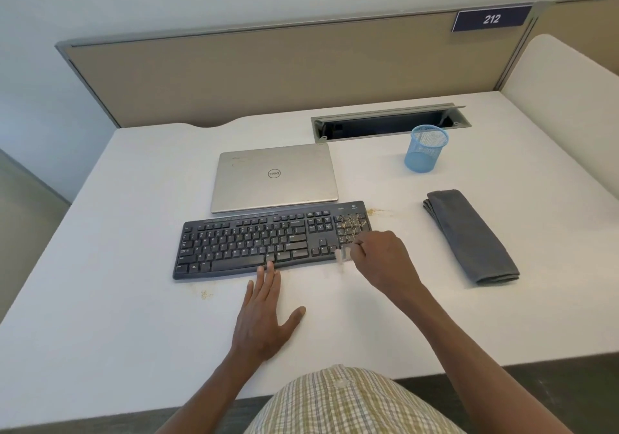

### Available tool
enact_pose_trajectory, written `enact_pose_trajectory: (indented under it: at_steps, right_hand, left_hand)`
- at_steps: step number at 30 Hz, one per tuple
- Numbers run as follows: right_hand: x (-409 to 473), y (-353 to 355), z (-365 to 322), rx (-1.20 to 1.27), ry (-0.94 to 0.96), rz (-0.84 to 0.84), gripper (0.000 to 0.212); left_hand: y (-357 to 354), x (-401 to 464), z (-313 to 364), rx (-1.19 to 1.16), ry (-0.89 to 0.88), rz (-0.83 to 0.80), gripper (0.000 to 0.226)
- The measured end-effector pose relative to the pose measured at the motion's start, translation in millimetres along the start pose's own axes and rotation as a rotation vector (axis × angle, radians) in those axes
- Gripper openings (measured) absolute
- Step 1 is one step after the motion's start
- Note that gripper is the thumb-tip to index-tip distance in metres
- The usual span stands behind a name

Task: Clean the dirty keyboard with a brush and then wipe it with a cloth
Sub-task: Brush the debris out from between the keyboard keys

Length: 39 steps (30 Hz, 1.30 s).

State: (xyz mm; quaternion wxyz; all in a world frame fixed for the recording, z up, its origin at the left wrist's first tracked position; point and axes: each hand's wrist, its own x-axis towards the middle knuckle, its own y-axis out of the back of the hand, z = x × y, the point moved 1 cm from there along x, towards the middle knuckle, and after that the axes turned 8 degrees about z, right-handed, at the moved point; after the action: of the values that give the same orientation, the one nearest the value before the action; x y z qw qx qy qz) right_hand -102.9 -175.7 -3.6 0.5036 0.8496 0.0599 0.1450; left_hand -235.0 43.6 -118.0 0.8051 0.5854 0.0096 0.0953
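A black keyboard (254, 242) lies across the middle of the white desk (100, 299), with tan crumbs on its number pad at the right end. My right hand (385, 259) is closed on a small pale brush (342, 255), blurred, at the keyboard's front right corner. My left hand (264, 316) lies flat and open on the desk, fingertips touching the keyboard's front edge near the space bar. A folded grey cloth (469, 236) lies to the right, apart from both hands.
A closed silver laptop (274, 177) sits just behind the keyboard. A blue mesh pen cup (425, 149) stands at the back right, before an open cable tray (385, 125). Crumbs lie beside the keyboard's back right corner (378, 211) and front left (206, 294).
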Motion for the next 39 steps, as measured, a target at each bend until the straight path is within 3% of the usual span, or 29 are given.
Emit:
enact_pose_trajectory:
  at_steps: [5,11,16,25,32,39]
  right_hand:
    - [8.3,0.5,13.8,0.06,0.047,-0.004,0.022]
    - [16.2,7.8,31.2,0.247,-0.056,-0.03,0.014]
    - [28.7,14.6,38.8,0.261,-0.07,-0.017,0.015]
    - [46.9,-2.5,-2.1,0.147,0.132,-0.066,0.02]
    - [51.4,-14.0,-33.7,-0.113,0.082,-0.287,0.026]
    - [58.6,-15.2,-46.3,-0.198,0.014,-0.282,0.021]
  left_hand:
    - [-6.2,1.0,29.2,0.007,-0.018,0.013,0.098]
    - [-19.0,6.8,61.3,0.01,0.004,0.029,0.097]
    - [-25.2,7.2,68.6,-0.016,0.045,0.02,0.098]
    - [-26.4,9.9,67.0,-0.015,0.026,-0.002,0.093]
    - [-26.9,10.4,65.9,-0.019,0.011,-0.027,0.094]
    - [-27.7,9.0,64.6,-0.054,0.008,-0.029,0.093]
